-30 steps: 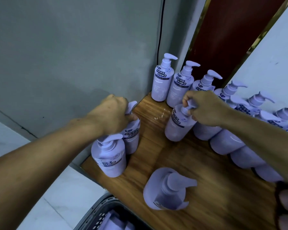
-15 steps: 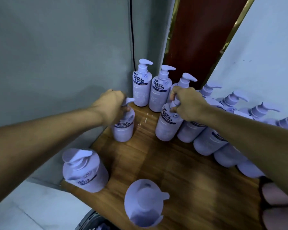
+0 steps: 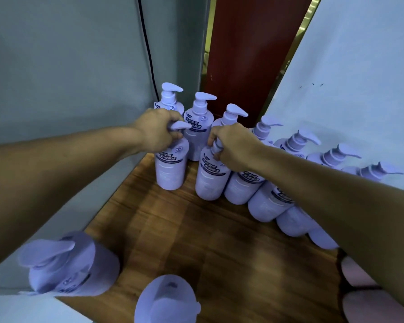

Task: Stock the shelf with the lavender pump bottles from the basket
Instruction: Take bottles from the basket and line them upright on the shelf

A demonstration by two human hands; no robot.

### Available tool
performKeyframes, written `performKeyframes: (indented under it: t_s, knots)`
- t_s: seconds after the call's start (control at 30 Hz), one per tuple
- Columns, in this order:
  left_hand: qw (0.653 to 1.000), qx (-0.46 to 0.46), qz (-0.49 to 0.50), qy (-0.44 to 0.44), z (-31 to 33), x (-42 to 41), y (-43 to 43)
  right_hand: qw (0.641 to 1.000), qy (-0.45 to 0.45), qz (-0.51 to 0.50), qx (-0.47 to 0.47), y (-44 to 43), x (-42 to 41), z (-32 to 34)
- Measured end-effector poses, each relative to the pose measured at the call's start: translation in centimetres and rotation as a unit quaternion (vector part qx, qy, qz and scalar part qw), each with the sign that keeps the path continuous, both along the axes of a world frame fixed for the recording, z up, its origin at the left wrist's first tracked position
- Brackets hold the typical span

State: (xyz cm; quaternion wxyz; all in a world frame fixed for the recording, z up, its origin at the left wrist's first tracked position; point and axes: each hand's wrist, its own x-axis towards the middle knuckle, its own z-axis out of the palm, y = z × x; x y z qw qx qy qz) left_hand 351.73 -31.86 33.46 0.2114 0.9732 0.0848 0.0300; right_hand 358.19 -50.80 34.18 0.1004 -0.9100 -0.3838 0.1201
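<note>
wooden shelf (image 3: 196,229): left hand (image 3: 158,131) and right hand (image 3: 233,145) each clamp a bottle's pump neck.

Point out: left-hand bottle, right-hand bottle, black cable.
left-hand bottle (image 3: 170,176), head view, body below label
right-hand bottle (image 3: 209,185), head view, body below label
black cable (image 3: 145,43), head view, stretch on the wall

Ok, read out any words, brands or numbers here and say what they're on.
Lavender plastic pump bottle in the left hand: white Chinese characters on a dark band, too blurred to read.
Lavender plastic pump bottle in the right hand: same label, equally unreadable.
No other text legible.
</note>
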Motion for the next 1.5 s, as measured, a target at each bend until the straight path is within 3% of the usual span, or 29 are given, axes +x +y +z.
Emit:
performKeyframes:
  t_s: [0.3,0.5,0.8,1.17,1.5]
  knots:
    - [1.000,-0.011,0.005,-0.008,-0.7,-0.6,0.7,0.998,-0.058,-0.005,-0.022,0.0,0.1,0.1]
    - [0.998,-0.034,0.019,-0.047,-1.3,-1.1,1.2,0.999,-0.027,-0.018,-0.024,0.1,0.8,0.8]
    - [1.000,-0.005,-0.020,-0.014,-0.2,2.1,0.4,0.998,-0.046,-0.017,-0.039,0.4,1.2,0.1]
    - [0.996,-0.062,-0.058,0.000,-0.6,4.1,-0.9,0.998,-0.040,-0.007,-0.038,0.5,1.7,-0.2]
    - [0.998,0.001,-0.062,0.009,-1.0,4.1,-0.5,0.998,-0.044,0.004,-0.038,0.4,1.6,-0.1]
